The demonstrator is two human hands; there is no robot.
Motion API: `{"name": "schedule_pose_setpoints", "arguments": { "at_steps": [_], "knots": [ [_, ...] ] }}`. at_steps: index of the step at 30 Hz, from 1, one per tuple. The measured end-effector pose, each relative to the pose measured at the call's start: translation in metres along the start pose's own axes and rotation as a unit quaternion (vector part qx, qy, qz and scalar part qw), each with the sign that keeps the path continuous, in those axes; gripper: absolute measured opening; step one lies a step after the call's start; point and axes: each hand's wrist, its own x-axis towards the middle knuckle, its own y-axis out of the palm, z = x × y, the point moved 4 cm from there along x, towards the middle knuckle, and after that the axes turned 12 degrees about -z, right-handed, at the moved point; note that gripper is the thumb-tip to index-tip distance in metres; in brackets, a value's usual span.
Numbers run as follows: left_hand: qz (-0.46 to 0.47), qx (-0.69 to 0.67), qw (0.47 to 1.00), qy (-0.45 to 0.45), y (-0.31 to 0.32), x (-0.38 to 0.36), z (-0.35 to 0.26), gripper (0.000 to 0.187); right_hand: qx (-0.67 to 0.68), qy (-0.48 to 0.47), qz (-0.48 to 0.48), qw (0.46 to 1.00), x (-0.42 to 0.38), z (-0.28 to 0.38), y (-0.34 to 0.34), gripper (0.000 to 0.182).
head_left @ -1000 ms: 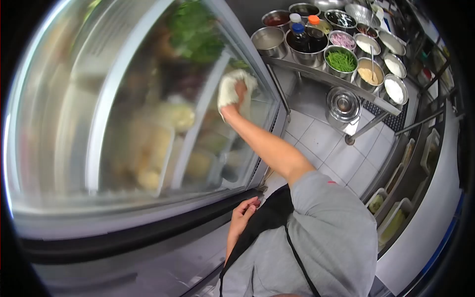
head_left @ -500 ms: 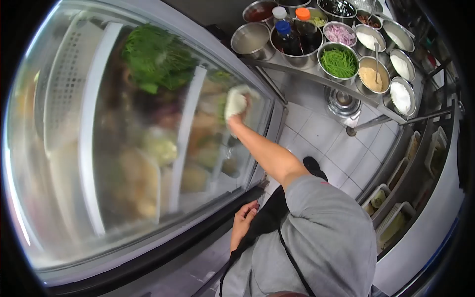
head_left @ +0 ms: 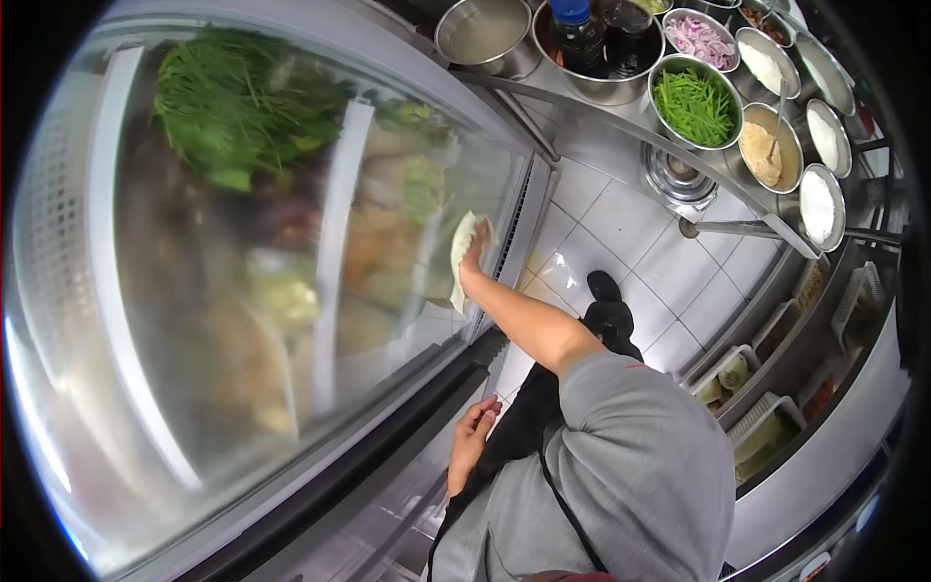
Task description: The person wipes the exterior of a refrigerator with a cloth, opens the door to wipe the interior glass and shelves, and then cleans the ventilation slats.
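Observation:
My right hand [head_left: 473, 254] presses a pale, off-white cloth [head_left: 464, 242] against the glass door [head_left: 388, 320] of a display fridge, close to the door's right edge frame. Most of the palm side is hidden; the cloth bunches under the fingers and hangs below them. Lower down, near my waist and the dark front ledge [head_left: 369, 436], my left hand [head_left: 472, 441] hangs with its fingers loosely curled together, and nothing shows in it. Behind the fogged glass are a bunch of leafy greens [head_left: 233, 107] and other blurred food.
At upper right, a metal rack [head_left: 582, 112] bears steel bowls of chopped greens [head_left: 693, 105], sliced shallots [head_left: 700, 41] and powders, plus a blue-capped bottle [head_left: 578, 44]. Drawers with food baskets [head_left: 766, 427] line the right. My shoe [head_left: 603, 286] stands on the tiled floor [head_left: 659, 262].
My right hand and the cloth have slid down the glass toward the door's right edge. My view has shifted a little. The left hand stays about where it was.

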Motion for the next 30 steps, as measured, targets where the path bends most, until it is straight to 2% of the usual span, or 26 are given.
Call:
{"name": "schedule_pose_setpoints", "arguments": {
  "at_steps": [1, 3, 6, 7, 9, 10, 12, 13, 17, 19, 21, 22, 25, 26, 28, 29, 30],
  "knots": [
    [0.0, 0.004, 1.0, -0.022, -0.003, -0.004, 0.008, 0.036, -0.169, -0.004, -0.075, 0.983, -0.044, 0.059, 0.025, 0.06],
    [0.007, 0.015, 0.998, -0.058, -0.007, -0.005, 0.023, 0.037, -0.147, -0.054, -0.03, 0.987, -0.067, 0.202, 0.081, 0.061],
    [-0.008, 0.034, 0.995, -0.091, -0.014, -0.013, 0.055, 0.041, -0.142, -0.131, 0.024, 0.981, 0.027, 0.243, 0.116, 0.063],
    [-0.007, 0.033, 0.994, -0.105, -0.017, -0.012, 0.076, 0.041, -0.203, -0.165, 0.016, 0.965, 0.045, 0.254, 0.119, 0.062],
    [-0.002, 0.007, 0.986, -0.165, -0.018, -0.014, 0.127, 0.041, -0.154, -0.134, 0.017, 0.979, 0.074, 0.235, 0.098, 0.06],
    [0.005, 0.014, 0.985, -0.169, -0.011, -0.015, 0.127, 0.04, -0.041, -0.067, 0.025, 0.997, 0.083, 0.194, 0.074, 0.06],
    [0.027, 0.037, 0.983, -0.176, 0.008, -0.011, 0.118, 0.038, -0.017, -0.046, -0.016, 0.999, 0.051, 0.103, 0.013, 0.064],
    [0.039, 0.048, 0.981, -0.182, 0.015, -0.012, 0.117, 0.038, 0.13, 0.132, -0.045, 0.982, -0.001, 0.052, -0.036, 0.068],
    [0.135, 0.069, 0.979, -0.133, 0.012, 0.0, 0.184, 0.037, 0.122, 0.208, 0.01, 0.97, 0.0, -0.039, -0.071, 0.067],
    [0.133, 0.063, 0.981, -0.126, 0.001, -0.005, 0.2, 0.037, 0.119, 0.25, 0.034, 0.96, -0.008, -0.077, -0.099, 0.066],
    [0.11, 0.004, 0.985, -0.136, -0.005, -0.007, 0.209, 0.038, 0.036, 0.253, 0.152, 0.955, -0.013, 0.048, -0.051, 0.086],
    [0.111, 0.021, 0.982, -0.149, -0.01, -0.013, 0.212, 0.038, -0.053, 0.035, 0.184, 0.981, 0.015, 0.1, -0.023, 0.07],
    [0.149, 0.037, 0.974, -0.164, -0.025, -0.022, 0.232, 0.039, -0.217, -0.215, 0.115, 0.945, 0.078, 0.086, -0.004, 0.054],
    [0.165, 0.081, 0.969, -0.163, -0.027, -0.023, 0.23, 0.038, -0.283, -0.253, 0.079, 0.922, 0.045, 0.081, -0.018, 0.053],
    [0.161, 0.075, 0.969, -0.172, -0.031, -0.025, 0.239, 0.038, -0.052, -0.111, 0.033, 0.992, -0.025, 0.02, -0.06, 0.053],
    [0.157, 0.069, 0.97, -0.174, -0.029, -0.026, 0.241, 0.039, 0.255, 0.078, 0.015, 0.964, -0.067, -0.033, -0.084, 0.052],
    [0.165, 0.1, 0.969, -0.153, -0.028, -0.025, 0.233, 0.039, -0.192, 0.057, 0.004, 0.98, -0.11, -0.025, -0.103, 0.056]
  ]
}}
